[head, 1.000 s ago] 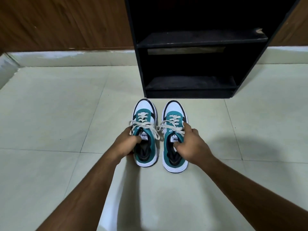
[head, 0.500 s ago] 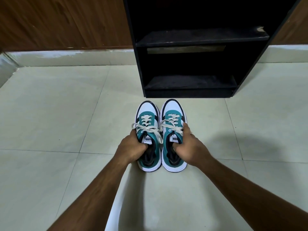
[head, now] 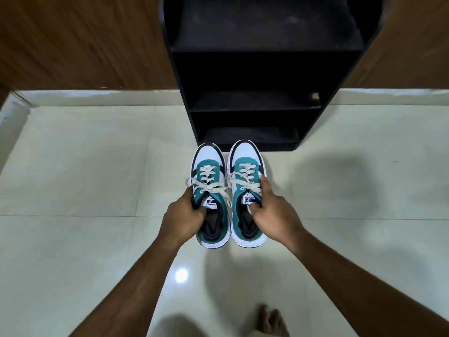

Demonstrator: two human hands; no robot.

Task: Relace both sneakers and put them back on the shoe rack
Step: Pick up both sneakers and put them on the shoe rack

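Sneakers [head: 228, 190] teal-and-white, cream laces tied

The black open-fronted wooden shoe rack [head: 255, 69] faces the person, its shelves [head: 255, 107] bare and unobstructed across their full width. The rack's two side panels [head: 177, 76] bound the entry on either side. The two teal-and-white laced sneakers [head: 211, 203], side by side and nearly touching, occupy the space directly before the lowest opening. Pale glossy floor tiles [head: 85, 178] left and right of the sneakers are unobstructed. A bare foot [head: 271, 319] sits near the bottom edge.
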